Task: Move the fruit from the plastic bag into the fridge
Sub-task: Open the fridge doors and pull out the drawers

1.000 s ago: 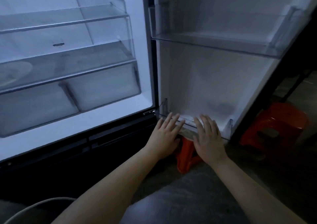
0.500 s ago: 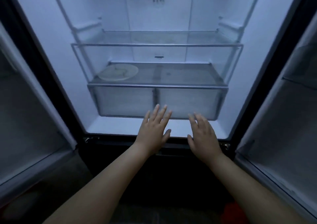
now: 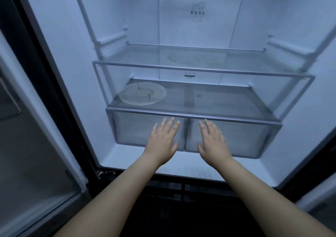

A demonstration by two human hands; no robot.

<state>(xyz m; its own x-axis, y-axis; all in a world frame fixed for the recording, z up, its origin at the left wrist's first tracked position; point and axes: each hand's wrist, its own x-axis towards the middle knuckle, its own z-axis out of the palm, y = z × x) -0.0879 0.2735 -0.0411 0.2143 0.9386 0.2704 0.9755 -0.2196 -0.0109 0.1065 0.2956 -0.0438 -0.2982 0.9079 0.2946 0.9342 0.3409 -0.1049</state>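
Fridge (image 3: 54, 55) stands open. L hand (image 3: 161, 142) and R hand (image 3: 212, 142) are both flat, fingers straight, holding nothing, in front of the crisper drawers (image 3: 241, 138); contact unclear. Plate (image 3: 141, 95) sits on the lower shelf (image 3: 227, 100), left side.

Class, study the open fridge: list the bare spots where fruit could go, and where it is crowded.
Free: the upper glass shelf; the lower shelf right of the plate. Crowded: the lower shelf's left end, under the plate.

Left hand (image 3: 162, 142) and right hand (image 3: 213, 142) have risen before the drawers (image 3: 245, 138).
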